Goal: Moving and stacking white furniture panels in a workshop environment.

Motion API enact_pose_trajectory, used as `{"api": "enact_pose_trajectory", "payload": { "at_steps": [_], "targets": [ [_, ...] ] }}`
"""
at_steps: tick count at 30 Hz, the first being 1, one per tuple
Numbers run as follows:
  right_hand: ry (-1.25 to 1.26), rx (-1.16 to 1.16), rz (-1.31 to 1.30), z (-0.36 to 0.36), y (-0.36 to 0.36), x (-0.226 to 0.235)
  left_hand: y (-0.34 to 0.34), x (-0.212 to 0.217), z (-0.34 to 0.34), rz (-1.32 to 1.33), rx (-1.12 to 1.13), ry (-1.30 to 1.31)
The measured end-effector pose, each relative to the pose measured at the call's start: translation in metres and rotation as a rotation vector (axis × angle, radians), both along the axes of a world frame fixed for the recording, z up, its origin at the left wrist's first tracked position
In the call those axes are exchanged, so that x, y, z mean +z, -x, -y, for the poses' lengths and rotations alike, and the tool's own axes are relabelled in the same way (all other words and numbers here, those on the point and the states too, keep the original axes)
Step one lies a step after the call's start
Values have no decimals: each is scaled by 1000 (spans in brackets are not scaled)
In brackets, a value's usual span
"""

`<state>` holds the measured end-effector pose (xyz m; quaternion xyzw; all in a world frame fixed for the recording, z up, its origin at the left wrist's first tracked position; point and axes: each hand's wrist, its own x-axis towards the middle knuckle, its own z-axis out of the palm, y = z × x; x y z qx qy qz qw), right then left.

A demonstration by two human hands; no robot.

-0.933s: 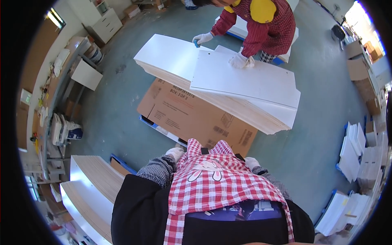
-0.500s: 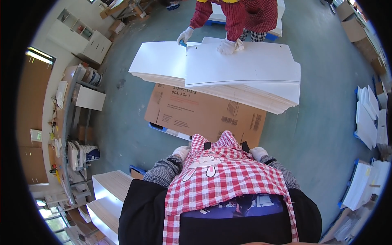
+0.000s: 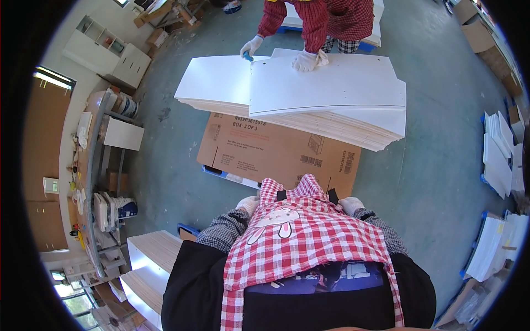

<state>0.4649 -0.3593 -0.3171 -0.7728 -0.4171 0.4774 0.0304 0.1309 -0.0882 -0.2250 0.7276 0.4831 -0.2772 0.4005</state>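
Observation:
My left hand (image 3: 248,204), in a white glove, is beside the left edge of my red-and-white checked apron (image 3: 309,237). On the apron's other side is my right hand (image 3: 351,206), gloved too, near the near right corner of a brown cardboard box (image 3: 265,146). The apron or the hands themselves hide the fingers of both, so what they hold does not show. Beyond the box a stack of white panels (image 3: 326,83) spreads across the view, the top one lying askew. A co-worker's gloved hand (image 3: 251,46) holds a small blue thing at the panels' far edge; their other hand (image 3: 305,60) rests on the top panel.
Striped-edged stacked panels (image 3: 152,254) stand close on my left. Further left runs a cluttered workbench (image 3: 94,165). More white panels (image 3: 497,154) lie on blue supports along the right. The co-worker (image 3: 348,19) stands behind the panel stack.
The co-worker's hand on the top panel has slid slightly to the left. My hands stay at the apron's sides; the whole view has shifted a little.

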Motion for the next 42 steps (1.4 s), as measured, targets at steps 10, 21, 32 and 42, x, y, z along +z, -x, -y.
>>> {"api": "enact_pose_trajectory", "payload": {
  "at_steps": [10, 21, 32, 42],
  "targets": [
    [-7, 5, 18, -1, -2, 2, 1, 2, 3, -12, -16, 34],
    [-15, 92, 50, -4, -5, 11, -2, 4, 5, 4, 6, 28],
    [62, 23, -66, -8, -10, 23, -1, -1, 5, 6, -53, 51],
    [88, 45, -59, -8, -10, 23, 1, -5, 10, 3, 19, 28]
  ]
}}
